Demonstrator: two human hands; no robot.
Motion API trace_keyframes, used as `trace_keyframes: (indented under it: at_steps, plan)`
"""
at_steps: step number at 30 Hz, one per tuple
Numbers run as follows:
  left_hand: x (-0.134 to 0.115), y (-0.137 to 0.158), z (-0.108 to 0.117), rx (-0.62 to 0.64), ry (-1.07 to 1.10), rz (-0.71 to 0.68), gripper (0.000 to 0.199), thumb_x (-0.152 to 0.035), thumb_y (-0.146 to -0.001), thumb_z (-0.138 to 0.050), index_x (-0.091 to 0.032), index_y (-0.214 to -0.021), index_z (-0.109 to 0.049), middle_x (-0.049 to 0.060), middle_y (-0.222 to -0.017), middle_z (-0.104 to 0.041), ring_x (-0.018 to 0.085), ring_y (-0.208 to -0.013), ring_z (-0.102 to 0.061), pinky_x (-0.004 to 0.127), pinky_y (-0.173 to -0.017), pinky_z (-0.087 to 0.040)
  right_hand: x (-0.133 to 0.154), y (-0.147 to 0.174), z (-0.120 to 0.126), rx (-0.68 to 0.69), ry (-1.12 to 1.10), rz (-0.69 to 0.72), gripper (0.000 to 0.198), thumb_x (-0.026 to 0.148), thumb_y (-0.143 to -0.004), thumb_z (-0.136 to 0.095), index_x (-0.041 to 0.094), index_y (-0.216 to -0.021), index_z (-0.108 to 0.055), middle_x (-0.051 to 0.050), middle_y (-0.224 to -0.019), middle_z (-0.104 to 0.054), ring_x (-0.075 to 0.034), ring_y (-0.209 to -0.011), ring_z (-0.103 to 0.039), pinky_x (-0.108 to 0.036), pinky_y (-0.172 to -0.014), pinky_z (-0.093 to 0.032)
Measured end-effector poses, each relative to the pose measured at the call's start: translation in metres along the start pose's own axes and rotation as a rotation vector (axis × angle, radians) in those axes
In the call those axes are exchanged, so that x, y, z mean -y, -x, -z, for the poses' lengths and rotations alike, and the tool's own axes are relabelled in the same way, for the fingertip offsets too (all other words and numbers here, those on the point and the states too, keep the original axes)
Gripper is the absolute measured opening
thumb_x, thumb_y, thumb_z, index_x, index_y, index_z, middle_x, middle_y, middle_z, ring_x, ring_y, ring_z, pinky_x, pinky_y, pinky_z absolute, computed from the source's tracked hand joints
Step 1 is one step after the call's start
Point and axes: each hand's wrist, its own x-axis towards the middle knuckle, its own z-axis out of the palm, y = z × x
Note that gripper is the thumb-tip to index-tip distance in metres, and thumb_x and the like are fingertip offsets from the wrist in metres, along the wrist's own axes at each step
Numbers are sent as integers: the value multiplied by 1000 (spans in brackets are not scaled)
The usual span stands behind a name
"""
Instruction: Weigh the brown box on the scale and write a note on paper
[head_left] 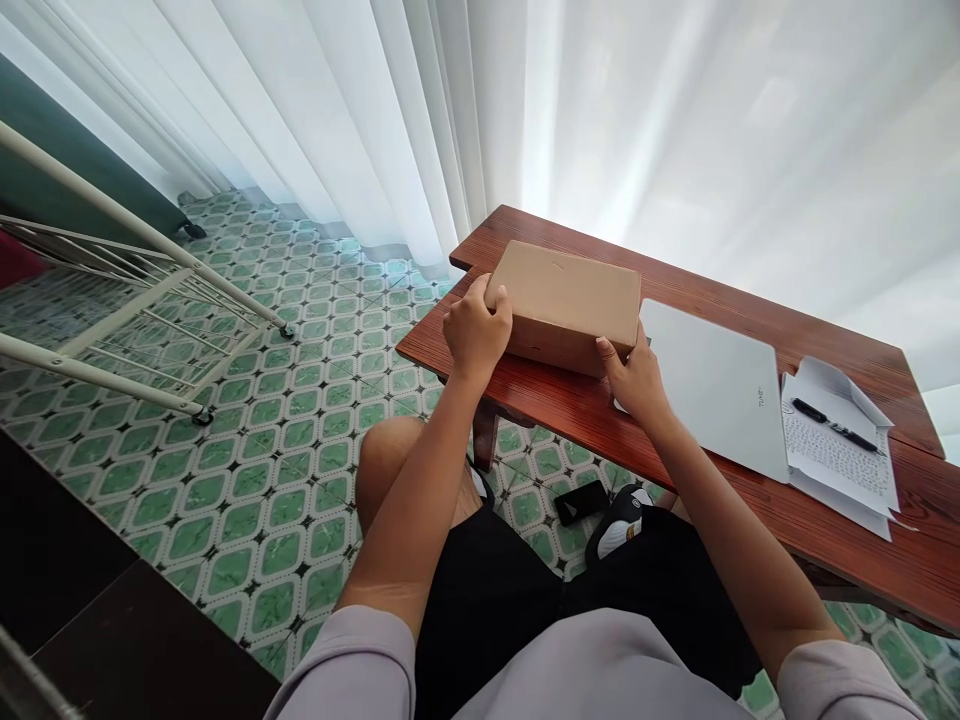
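Observation:
A closed brown cardboard box [568, 292] rests at the left part of a reddish wooden table [540, 388]. My left hand [478, 325] grips its left end, thumb at the top front corner and fingers around the side. At the right end, my right hand [631, 372] holds the near corner, with its thumb on the front face and the other fingers partly hidden behind the side. Just right of the box lies a closed silver laptop [716, 385], close to my right hand.
Papers with handwriting [832, 455] and a black pen [840, 427] lie right of the laptop. On the tiled floor [300, 480] under the table is a dark flat object [582, 503] near my feet. A white wheeled rack [142, 320] stands left; white curtains [360, 120] hang behind.

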Motion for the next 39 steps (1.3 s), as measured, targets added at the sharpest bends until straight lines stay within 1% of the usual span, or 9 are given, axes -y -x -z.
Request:
trace_keyframes:
  at_steps: [3,7,10,16,21,27,32,35,39]
  plan:
    - [0,0,2,-7,16,-4,50,-40,-97,-42,-18,-135,-66,13,-129,-69,34,-123,-63,46,-109,-44,1,0,0,2,12,-10,82,78,-89,-51,24,-150,-41,-17,-121,-71,-35,-101,-68,-54,-89,-54]
    - [0,1,3,-26,12,-4,52,-41,-97,-41,-18,-135,-66,13,-128,-70,34,-121,-64,46,-107,-46,2,0,0,6,4,-11,82,79,-89,-50,23,-148,-43,-16,-116,-72,-35,-98,-68,-53,-88,-54]
    - [0,1,3,-39,15,-3,54,-43,-97,-39,-17,-138,-65,13,-126,-71,34,-119,-64,45,-107,-46,4,1,0,-4,-1,-18,81,79,-88,-50,24,-148,-44,-15,-117,-72,-33,-96,-67,-51,-87,-54]
    - [-1,3,4,-82,37,-7,55,-45,-97,-39,-18,-138,-65,11,-125,-71,32,-118,-65,43,-105,-48,8,3,1,-17,-21,-4,84,79,-88,-50,24,-151,-40,-17,-126,-69,-35,-106,-66,-52,-93,-53]
    - [-2,5,5,-94,59,-20,55,-45,-98,-38,-18,-138,-65,11,-125,-71,31,-117,-66,42,-104,-48,7,4,1,-39,-45,21,84,79,-88,-51,24,-151,-42,-16,-132,-66,-35,-112,-64,-53,-99,-51]
    - [-5,7,6,-118,98,-34,52,-42,-99,-39,-18,-137,-65,10,-128,-71,29,-120,-65,38,-105,-48,7,5,2,-48,-52,58,79,75,-91,-48,23,-150,-42,-16,-130,-67,-33,-114,-64,-53,-100,-52]
    - [-6,7,6,-137,106,-64,49,-40,-100,-40,-19,-136,-66,7,-127,-71,27,-117,-67,35,-102,-49,8,4,4,-47,-63,59,83,79,-90,-48,22,-150,-42,-15,-121,-71,-35,-122,-61,-54,-106,-48]
    - [-6,8,6,-131,110,-68,48,-40,-100,-40,-20,-136,-66,7,-127,-71,26,-115,-67,34,-101,-49,6,5,5,-47,-51,50,85,80,-89,-47,22,-151,-41,-15,-121,-71,-36,-122,-61,-55,-106,-49]
    - [-8,9,7,-123,124,-70,48,-40,-100,-40,-20,-136,-65,7,-129,-70,26,-116,-67,35,-102,-49,3,5,5,-50,-44,63,83,77,-92,-45,21,-152,-40,-14,-119,-72,-35,-123,-61,-55,-106,-50]
